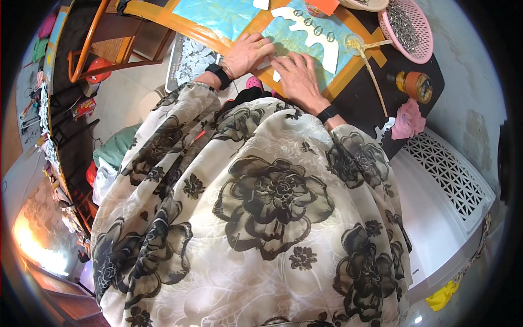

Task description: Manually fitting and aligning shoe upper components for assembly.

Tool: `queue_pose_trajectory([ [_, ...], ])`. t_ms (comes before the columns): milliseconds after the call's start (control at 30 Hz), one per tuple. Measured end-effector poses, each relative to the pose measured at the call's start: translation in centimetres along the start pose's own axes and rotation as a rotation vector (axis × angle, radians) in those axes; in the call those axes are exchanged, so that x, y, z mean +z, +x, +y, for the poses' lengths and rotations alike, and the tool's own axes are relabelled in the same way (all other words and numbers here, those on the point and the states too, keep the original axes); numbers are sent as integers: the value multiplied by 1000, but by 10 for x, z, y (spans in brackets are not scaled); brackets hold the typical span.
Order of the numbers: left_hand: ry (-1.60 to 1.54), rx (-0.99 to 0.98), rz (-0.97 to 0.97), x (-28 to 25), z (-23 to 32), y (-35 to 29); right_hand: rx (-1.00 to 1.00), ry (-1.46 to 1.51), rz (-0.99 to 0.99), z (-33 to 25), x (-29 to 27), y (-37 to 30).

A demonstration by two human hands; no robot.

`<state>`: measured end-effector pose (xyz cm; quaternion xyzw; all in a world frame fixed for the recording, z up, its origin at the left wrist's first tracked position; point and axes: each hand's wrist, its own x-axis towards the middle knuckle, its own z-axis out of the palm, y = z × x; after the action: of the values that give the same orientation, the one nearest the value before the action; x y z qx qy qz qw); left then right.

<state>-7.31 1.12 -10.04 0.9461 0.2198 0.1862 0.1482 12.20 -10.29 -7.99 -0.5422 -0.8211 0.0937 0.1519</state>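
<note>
My left hand (248,56) and my right hand (297,80) are close together at the near edge of the table. The fingers of both are bent together around a small white piece (277,77), mostly hidden beneath them. Just beyond lies a white scalloped strip (315,39) with several oval metal rings on it, resting on a blue sheet (280,43) edged with orange-brown tape. Right of the strip, a small dish of yellowish paste (354,42) stands beside crossed sticks (373,76).
A pink basket (427,46) holds many small metal parts. Near the right edge are an orange-lidded jar (418,86), a pink cloth (409,120) and a white cut piece (384,128). A white crate (170,73) of white pieces stands left, by an orange chair frame (81,60).
</note>
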Motion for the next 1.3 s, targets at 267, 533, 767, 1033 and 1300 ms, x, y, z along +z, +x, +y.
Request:
queue_pose_trajectory([
  [267, -38, 19, -43, -1, -12, 2, 49, 117, 54, 1, -4, 5],
  [533, 51, 159, -124, -5, -23, 10, 65, 117, 102, 4, -1, 8],
  [767, 51, 155, -103, -16, -11, -4, 67, 101, 141, 5, 3, 9],
  [1033, 41, 152, -132, -22, -11, 0, 68, 109, 159, 9, 5, 18],
  [1300, 60, 120, -133, -13, -11, 2, 64, 87, 156, 8, 7, 22],
])
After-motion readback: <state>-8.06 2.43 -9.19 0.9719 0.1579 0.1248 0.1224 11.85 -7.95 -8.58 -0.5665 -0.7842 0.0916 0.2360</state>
